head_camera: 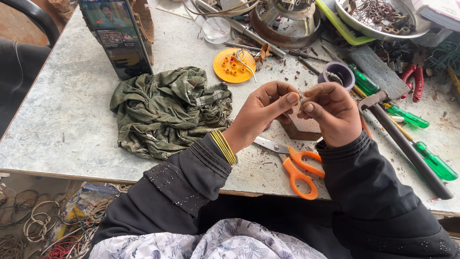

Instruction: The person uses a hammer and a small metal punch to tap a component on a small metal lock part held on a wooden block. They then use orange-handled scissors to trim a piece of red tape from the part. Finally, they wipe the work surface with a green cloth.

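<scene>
My left hand (261, 112) and my right hand (333, 112) meet above the workbench, thumbs and forefingers pinched together on a tiny metal part (301, 100) between them. Most of the part is hidden by my fingertips. Yellow bangles (224, 147) ring my left wrist. Just under my hands lie a small brown wooden block (301, 128) and orange-handled scissors (292, 165).
A crumpled green cloth (167, 110) lies to the left, a propped phone (117, 36) behind it. An orange plastic disc (234, 64), purple tape roll (338, 73), hammer (407, 148), green screwdrivers (433, 160), red pliers (414, 79) and a metal bowl of scraps (378, 19) crowd the right.
</scene>
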